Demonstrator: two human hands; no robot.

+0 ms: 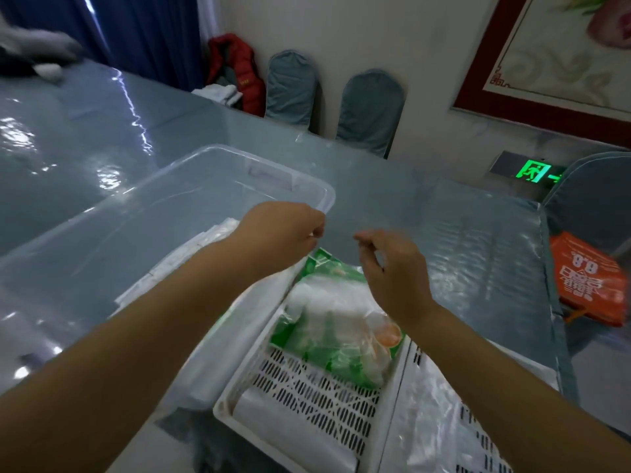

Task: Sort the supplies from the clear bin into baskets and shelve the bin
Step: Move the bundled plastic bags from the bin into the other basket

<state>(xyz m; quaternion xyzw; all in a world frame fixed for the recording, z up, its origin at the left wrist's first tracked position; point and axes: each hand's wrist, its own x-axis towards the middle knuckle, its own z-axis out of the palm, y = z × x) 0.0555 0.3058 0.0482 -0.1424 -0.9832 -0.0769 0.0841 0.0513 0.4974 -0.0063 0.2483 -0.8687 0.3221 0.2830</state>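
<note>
The clear bin [170,199] sits on the table at centre left, with flat white packets [191,254] lying in it. To its right stands a white slotted basket [307,397] that holds a green-and-clear plastic packet [327,322]. My left hand [283,233] hovers over the bin's near right corner, fingers curled with nothing visible in them. My right hand [392,268] hangs above the green packet, fingers loosely bent and apart, empty. A second white basket [444,421] with clear bags lies at the lower right.
The table [85,148] has a shiny blue-grey cover. Blue-covered chairs [368,110] stand along the far wall, with a red jacket [239,73] beside them. An orange bag [587,281] rests on a chair at the right. Grey and white items [37,56] lie at the far left.
</note>
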